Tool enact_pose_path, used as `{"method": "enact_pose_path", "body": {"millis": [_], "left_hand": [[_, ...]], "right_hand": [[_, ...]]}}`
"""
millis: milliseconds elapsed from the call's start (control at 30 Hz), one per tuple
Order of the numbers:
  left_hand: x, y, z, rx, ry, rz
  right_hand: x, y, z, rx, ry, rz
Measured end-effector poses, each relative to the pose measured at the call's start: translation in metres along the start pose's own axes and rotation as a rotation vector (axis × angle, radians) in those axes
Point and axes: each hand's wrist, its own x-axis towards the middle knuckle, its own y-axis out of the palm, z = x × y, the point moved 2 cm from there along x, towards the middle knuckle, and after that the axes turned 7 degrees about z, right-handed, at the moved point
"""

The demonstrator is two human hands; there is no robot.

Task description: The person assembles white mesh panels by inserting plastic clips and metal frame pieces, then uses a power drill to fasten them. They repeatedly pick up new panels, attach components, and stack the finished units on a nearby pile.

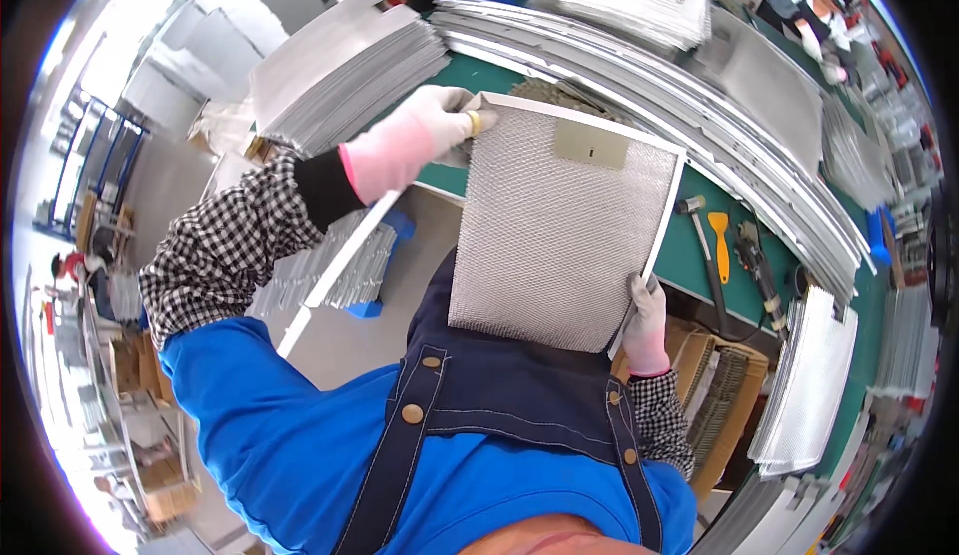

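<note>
Head view, looking down: a rectangular, silvery mesh panel point(559, 225) is held tilted in front of a person in a blue top and dark overalls. The gloved left hand point(425, 125) pinches the panel's upper left corner; the gloved right hand point(647, 325) grips its lower right edge. The hands are well apart, both clamped on the panel. Whether its lower edge touches the overalls cannot be told.

The panel seems partly finished: pale edging shows along its top and right edges, and a small plain plate point(589, 145) sits near the top. Its left and bottom edges look like bare mesh, so edging there may remain to be done.

Beyond the panel, long metal strips point(649, 85) lie across a green table point(684, 260). Up and left of the panel is a stack of flat sheets point(340, 75). To its right lie a hammer point(689, 204), a yellow scraper point(719, 240) and a dark handheld tool point(759, 275); farther right, a pile of mesh sheets point(809, 385). Below and right of it, an open cardboard box point(734, 435).
</note>
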Motion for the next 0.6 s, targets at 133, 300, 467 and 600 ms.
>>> {"method": "enact_pose_path", "body": {"millis": [133,300,467,600], "left_hand": [[-0.006,0.019,0.032,-0.178,0.031,-0.102],[0.012,0.035,0.036,-0.392,0.192,-0.103],[0.033,0.015,0.025,-0.427,0.207,-0.058],[0.04,-0.005,0.028,0.123,0.307,-0.029]], "right_hand": [[-0.004,0.009,0.003,0.013,-0.017,-0.039],[-0.003,-0.023,-0.017,-0.028,-0.049,-0.068],[-0.006,-0.028,-0.015,-0.215,-0.003,-0.073],[-0.011,-0.012,-0.001,-0.218,-0.028,-0.065]]}}
